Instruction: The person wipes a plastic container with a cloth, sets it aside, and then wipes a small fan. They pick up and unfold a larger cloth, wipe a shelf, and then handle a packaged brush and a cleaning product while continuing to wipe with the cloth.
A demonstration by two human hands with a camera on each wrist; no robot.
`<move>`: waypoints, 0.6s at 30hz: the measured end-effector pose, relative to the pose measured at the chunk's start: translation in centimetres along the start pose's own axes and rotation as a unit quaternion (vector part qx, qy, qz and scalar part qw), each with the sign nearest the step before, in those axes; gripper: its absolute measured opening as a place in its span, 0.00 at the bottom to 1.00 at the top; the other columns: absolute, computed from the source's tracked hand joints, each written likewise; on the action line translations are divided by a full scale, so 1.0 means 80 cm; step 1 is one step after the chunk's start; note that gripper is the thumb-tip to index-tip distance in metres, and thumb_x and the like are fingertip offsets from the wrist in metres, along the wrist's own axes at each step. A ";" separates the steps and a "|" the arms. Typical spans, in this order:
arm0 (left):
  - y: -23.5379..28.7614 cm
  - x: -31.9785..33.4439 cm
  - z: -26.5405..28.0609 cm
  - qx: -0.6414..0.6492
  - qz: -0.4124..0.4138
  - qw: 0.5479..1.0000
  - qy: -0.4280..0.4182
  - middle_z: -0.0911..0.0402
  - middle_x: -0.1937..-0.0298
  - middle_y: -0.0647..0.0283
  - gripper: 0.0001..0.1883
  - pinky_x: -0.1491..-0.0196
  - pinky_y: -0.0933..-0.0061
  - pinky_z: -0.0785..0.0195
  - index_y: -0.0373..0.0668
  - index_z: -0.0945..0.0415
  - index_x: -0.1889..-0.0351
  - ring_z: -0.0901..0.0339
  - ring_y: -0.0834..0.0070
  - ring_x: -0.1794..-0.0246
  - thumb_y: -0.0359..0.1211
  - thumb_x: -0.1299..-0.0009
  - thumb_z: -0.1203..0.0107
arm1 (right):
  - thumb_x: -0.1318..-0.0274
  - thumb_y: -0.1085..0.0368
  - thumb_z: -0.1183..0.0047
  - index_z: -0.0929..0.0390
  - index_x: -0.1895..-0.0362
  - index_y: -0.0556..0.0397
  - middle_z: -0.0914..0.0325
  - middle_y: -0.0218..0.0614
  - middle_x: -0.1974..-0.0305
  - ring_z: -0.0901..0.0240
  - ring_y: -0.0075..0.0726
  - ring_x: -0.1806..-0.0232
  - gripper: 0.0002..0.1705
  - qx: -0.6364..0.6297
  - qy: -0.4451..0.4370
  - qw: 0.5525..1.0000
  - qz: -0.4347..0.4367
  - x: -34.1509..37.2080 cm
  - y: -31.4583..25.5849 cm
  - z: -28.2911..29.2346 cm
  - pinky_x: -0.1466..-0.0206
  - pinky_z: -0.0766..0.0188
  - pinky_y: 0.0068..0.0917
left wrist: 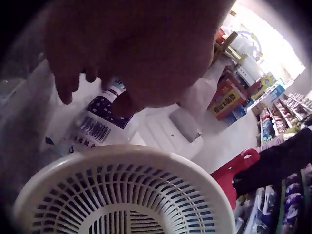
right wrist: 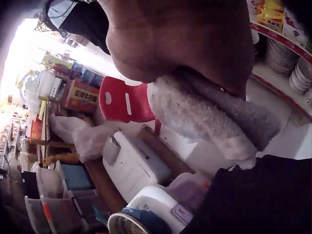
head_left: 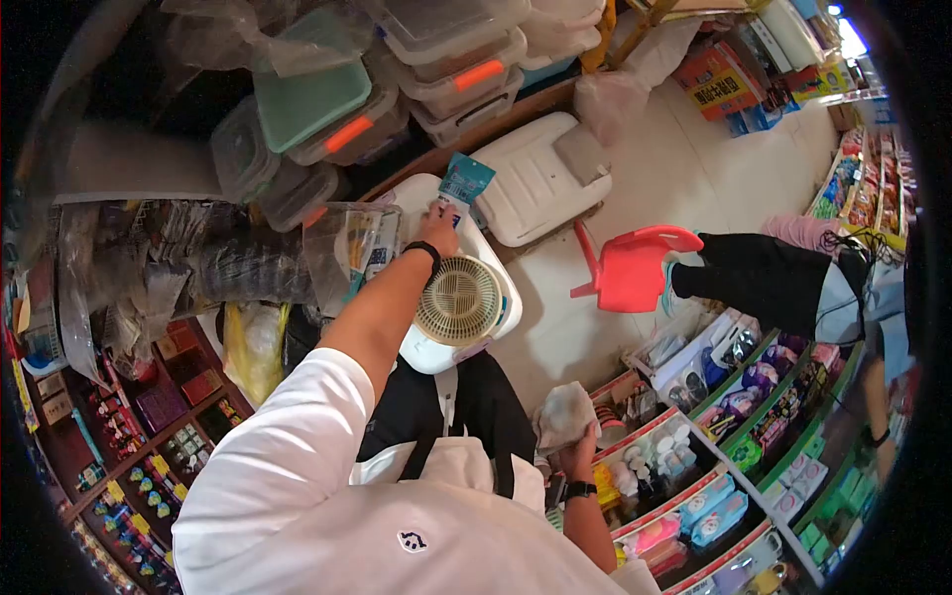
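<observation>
My left hand (head_left: 436, 230) reaches over a white plastic tub (head_left: 508, 297) and pinches a blue-and-white packet (head_left: 464, 181) at the tub's far end. In the left wrist view, a dark blue label with a barcode shows on the packet (left wrist: 100, 114) below the fingers. Nearer to me, a round beige slotted basket (head_left: 458, 300) sits on the tub, under my left wrist. Off to the right and low, my right hand (head_left: 578, 456) grips a fuzzy grey-white cloth (right wrist: 204, 114), folded over; the palm hides part of it.
A white lid (head_left: 535, 178) lies on the floor beyond the tub. A red plastic chair (head_left: 635, 263) stands to the right, with another person (head_left: 843, 297) behind it. Stacked clear boxes (head_left: 456, 84) rise at the back; stocked shelves (head_left: 694, 486) line the right.
</observation>
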State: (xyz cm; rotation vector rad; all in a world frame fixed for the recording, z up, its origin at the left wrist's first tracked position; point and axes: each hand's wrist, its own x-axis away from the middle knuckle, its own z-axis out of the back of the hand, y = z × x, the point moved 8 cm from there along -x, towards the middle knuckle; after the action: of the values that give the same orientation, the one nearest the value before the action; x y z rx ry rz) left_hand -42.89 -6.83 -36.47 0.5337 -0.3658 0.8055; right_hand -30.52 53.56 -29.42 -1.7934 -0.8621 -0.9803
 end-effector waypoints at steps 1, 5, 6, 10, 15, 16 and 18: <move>-0.006 -0.016 -0.038 -0.077 -0.025 0.992 -0.095 0.63 0.16 0.44 0.32 0.26 0.45 0.45 0.44 0.39 0.23 0.39 0.35 0.27 0.41 0.25 0.55 | 0.24 0.35 0.67 0.39 0.23 0.47 0.37 0.42 0.25 0.38 0.54 0.26 0.38 -0.002 0.001 1.000 -0.004 0.003 0.001 -0.003 0.24 0.41 0.53; -0.070 -0.057 -0.179 -0.106 -0.079 0.977 -0.168 0.49 0.20 0.39 0.30 0.31 0.25 0.49 0.40 0.35 0.27 0.47 0.30 0.26 0.44 0.23 0.56 | 0.23 0.36 0.65 0.41 0.23 0.49 0.39 0.42 0.25 0.39 0.53 0.26 0.39 0.034 0.031 0.999 -0.021 0.032 -0.002 -0.020 0.26 0.38 0.52; -0.067 -0.052 -0.165 -0.147 -0.035 0.977 -0.152 0.40 0.24 0.35 0.42 0.36 0.33 0.38 0.40 0.54 0.19 0.34 0.32 0.34 0.49 0.25 0.54 | 0.23 0.36 0.65 0.41 0.23 0.49 0.39 0.42 0.25 0.39 0.53 0.26 0.39 0.035 0.024 0.999 -0.020 0.026 0.000 -0.022 0.26 0.38 0.52; -0.047 -0.002 -0.107 -0.002 0.135 0.967 -0.217 0.46 0.19 0.43 0.34 0.27 0.47 0.42 0.42 0.39 0.22 0.38 0.40 0.25 0.45 0.25 0.56 | 0.23 0.38 0.67 0.38 0.24 0.47 0.35 0.41 0.26 0.37 0.53 0.26 0.36 0.047 0.008 0.999 -0.003 0.041 0.008 -0.001 0.23 0.42 0.54; -0.034 0.012 -0.081 -0.083 0.027 0.943 -0.320 0.29 0.28 0.48 0.28 0.30 0.47 0.38 0.38 0.26 0.33 0.29 0.49 0.30 0.44 0.25 0.56 | 0.24 0.36 0.67 0.38 0.24 0.48 0.35 0.41 0.26 0.38 0.52 0.26 0.38 0.029 -0.024 0.999 -0.012 0.028 0.023 0.019 0.23 0.42 0.54; -0.021 0.020 -0.059 -0.086 0.008 0.953 -0.290 0.25 0.31 0.48 0.27 0.31 0.46 0.36 0.37 0.23 0.36 0.27 0.49 0.33 0.44 0.25 0.55 | 0.25 0.34 0.67 0.38 0.24 0.49 0.36 0.41 0.26 0.38 0.53 0.27 0.40 0.034 0.004 0.999 -0.022 0.028 0.025 0.023 0.25 0.40 0.52; 0.009 0.053 0.004 -0.063 -0.025 0.989 -0.129 0.18 0.42 0.45 0.19 0.37 0.47 0.32 0.35 0.17 0.47 0.21 0.48 0.41 0.38 0.28 0.50 | 0.25 0.32 0.66 0.39 0.24 0.50 0.37 0.42 0.26 0.38 0.54 0.27 0.42 0.042 0.029 0.998 -0.039 0.022 0.035 0.041 0.27 0.38 0.51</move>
State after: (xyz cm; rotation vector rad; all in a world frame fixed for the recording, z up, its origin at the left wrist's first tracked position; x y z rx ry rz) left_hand -40.75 -4.12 -33.87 0.5270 -0.6354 0.6601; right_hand -26.50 55.84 -29.84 -1.6638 -0.9292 -1.0247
